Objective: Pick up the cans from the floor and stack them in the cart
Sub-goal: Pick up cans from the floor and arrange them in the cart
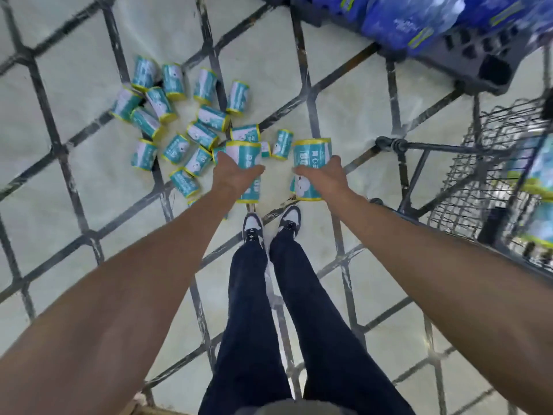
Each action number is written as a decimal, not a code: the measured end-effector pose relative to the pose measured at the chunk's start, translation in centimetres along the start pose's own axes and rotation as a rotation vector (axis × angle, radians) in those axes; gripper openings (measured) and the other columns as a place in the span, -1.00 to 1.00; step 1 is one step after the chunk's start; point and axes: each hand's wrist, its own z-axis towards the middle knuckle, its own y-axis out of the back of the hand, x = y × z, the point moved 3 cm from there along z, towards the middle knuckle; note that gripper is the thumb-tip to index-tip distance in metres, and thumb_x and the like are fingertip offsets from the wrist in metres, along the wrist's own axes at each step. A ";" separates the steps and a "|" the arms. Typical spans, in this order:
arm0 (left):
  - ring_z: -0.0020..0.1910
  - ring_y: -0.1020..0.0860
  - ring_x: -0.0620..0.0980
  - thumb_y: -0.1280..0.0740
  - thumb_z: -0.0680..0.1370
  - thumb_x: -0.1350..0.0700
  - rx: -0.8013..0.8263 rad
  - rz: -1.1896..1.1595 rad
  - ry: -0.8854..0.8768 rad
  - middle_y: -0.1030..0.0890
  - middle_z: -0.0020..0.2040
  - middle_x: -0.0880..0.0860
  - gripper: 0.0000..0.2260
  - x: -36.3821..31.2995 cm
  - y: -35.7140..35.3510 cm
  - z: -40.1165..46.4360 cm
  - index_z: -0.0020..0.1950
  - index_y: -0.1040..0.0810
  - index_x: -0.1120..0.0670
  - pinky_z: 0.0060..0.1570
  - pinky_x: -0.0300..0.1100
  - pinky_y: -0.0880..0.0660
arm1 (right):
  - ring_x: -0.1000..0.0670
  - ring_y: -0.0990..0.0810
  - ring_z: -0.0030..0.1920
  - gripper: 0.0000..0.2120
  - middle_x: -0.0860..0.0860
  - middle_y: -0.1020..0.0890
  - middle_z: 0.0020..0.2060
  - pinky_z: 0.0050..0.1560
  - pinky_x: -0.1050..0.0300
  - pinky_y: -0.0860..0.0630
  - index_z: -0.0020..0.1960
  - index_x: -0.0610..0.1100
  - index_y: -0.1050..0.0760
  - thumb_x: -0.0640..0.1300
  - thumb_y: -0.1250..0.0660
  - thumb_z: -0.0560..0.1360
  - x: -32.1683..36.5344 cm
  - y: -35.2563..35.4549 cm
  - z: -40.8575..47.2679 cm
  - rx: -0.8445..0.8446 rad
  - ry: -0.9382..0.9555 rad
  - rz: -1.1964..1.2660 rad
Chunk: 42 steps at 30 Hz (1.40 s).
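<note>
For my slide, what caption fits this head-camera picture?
Each hand, left hand and right hand, grips a teal can above scattered cans, wire cart alongside.

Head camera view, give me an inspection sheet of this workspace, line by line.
Surface: pale tiled floor with dark diagonal lines.
Job's things: many teal cans lying scattered on the floor; wire cart at right, holding some cans already.
Clutter: blue wrapped packs on a dark pallet.
Grippers: left hand grips one can; right hand grips another can, fingers curled round each.
Cables: nothing seen.
Surroundings: person's legs and sneakers below the hands.
</note>
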 end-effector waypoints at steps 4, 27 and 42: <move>0.03 -0.44 0.01 -0.52 0.48 -0.07 -0.039 -0.079 -0.077 -0.42 0.13 0.07 -0.30 -3.3 3.4 -11.0 0.44 -0.25 0.19 -0.06 -0.14 -0.38 | -0.07 -0.65 0.08 -0.26 -0.05 -0.61 0.08 0.14 -0.10 -0.63 0.25 -0.12 -0.34 0.05 -0.65 0.24 1.3 6.2 -9.0 -0.006 0.003 0.104; 0.00 -0.63 0.14 -0.61 0.21 -0.20 0.112 -0.063 -0.374 -0.58 0.09 0.13 -0.22 -6.6 -14.4 -44.4 0.22 -0.37 0.17 0.00 0.08 -0.64 | 0.00 -0.63 -0.16 -0.44 -0.12 -0.64 -0.02 -0.24 0.10 -0.61 0.14 -0.17 -0.42 -0.02 -0.64 0.32 -19.1 35.1 -33.2 -0.253 0.010 0.361; -0.08 -0.68 0.11 -0.65 0.26 -0.08 0.210 -0.041 -0.347 -0.65 0.00 0.14 -0.51 -17.9 -39.9 -52.6 -0.02 -0.46 0.06 -0.04 0.08 -0.67 | -0.11 -0.61 0.21 0.13 -0.06 -0.60 0.24 0.25 -0.12 -0.58 0.42 -0.11 -0.37 0.26 -0.62 -0.05 -30.6 57.8 -23.8 -0.211 0.021 0.472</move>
